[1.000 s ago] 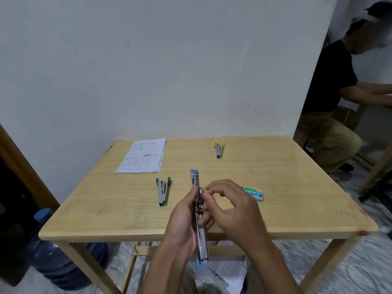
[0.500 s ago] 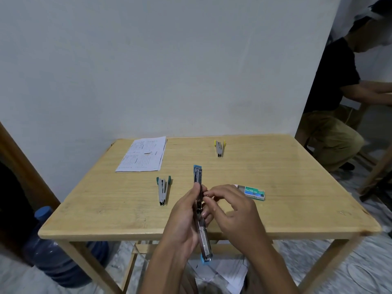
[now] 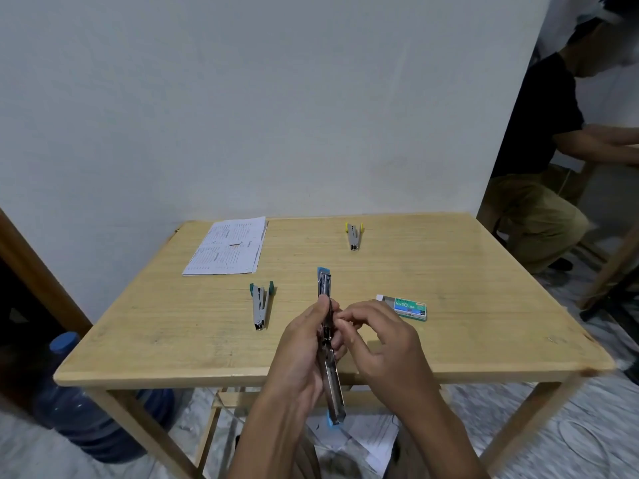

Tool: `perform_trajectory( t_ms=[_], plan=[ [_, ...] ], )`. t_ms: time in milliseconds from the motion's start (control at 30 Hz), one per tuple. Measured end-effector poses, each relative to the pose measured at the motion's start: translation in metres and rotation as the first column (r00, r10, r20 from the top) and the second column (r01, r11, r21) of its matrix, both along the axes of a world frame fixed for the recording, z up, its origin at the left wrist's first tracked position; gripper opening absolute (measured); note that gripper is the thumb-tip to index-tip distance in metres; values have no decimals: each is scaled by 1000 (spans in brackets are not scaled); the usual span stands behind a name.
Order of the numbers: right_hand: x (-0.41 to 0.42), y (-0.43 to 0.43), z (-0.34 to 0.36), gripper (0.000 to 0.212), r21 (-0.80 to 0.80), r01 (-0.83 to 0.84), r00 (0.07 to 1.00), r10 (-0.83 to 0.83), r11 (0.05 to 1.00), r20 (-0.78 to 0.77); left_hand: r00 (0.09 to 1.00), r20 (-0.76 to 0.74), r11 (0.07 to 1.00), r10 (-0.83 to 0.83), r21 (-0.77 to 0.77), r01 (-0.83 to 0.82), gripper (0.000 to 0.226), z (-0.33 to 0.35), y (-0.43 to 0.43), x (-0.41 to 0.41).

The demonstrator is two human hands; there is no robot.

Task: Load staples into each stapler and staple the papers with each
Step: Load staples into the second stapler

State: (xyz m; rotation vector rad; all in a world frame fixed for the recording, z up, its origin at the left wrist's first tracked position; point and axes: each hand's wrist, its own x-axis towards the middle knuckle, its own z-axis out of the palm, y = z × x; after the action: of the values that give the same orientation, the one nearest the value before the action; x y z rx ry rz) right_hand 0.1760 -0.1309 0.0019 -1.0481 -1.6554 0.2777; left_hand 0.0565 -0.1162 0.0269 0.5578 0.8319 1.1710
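Note:
My left hand [image 3: 300,354] grips a blue-tipped metal stapler [image 3: 333,392], swung fully open and held lengthwise over the table's front edge. My right hand [image 3: 382,344] pinches at the stapler's middle with thumb and forefinger; whatever is between the fingertips is too small to make out. On the wooden table [image 3: 484,323] lie a green-tipped stapler [image 3: 261,305] at the left, a yellow-tipped stapler [image 3: 354,235] at the back, a green staple box [image 3: 408,307] slid partly open just right of my hands, and printed papers [image 3: 228,247] at the back left.
A white wall stands right behind the table. A blue water jug [image 3: 86,420] sits on the floor at the left. Loose papers [image 3: 366,440] lie under the table. Another person [image 3: 543,160] crouches at the right, beside another wooden frame.
The view has shifted slightly. My right hand has drawn back a little to the right, so the staple box shows fully. The stapler stays in my left hand.

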Motion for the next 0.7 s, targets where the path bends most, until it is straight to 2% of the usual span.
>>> perform_trajectory(
  t_ms=[300, 367, 467, 533, 633, 700],
  plan=[
    [-11, -8, -12, 8, 35, 99, 995, -99, 995, 7, 976, 218, 989, 23, -145, 9, 24, -8, -1, 6],
    [-15, -11, -15, 7, -23, 119, 991, -120, 993, -54, 989, 148, 994, 24, -110, -8, 26, -12, -1, 7],
    [-17, -12, -11, 9, -139, 104, 974, -129, 985, -189, 996, -77, 999, 33, 42, -29, 26, -17, 3, 3],
    [-17, -12, -7, 12, -170, 93, 961, -133, 981, -242, 988, -155, 996, 29, 88, -15, 26, -17, 5, 0],
    [-22, -10, -9, 11, -185, 78, 967, -119, 980, -223, 993, -109, 999, 48, 4, -48, 25, -14, 7, 1],
    [-24, -9, -14, 9, -155, 118, 981, -139, 981, -132, 998, -29, 996, 60, -67, -61, 25, -14, 8, 3]
  ],
)
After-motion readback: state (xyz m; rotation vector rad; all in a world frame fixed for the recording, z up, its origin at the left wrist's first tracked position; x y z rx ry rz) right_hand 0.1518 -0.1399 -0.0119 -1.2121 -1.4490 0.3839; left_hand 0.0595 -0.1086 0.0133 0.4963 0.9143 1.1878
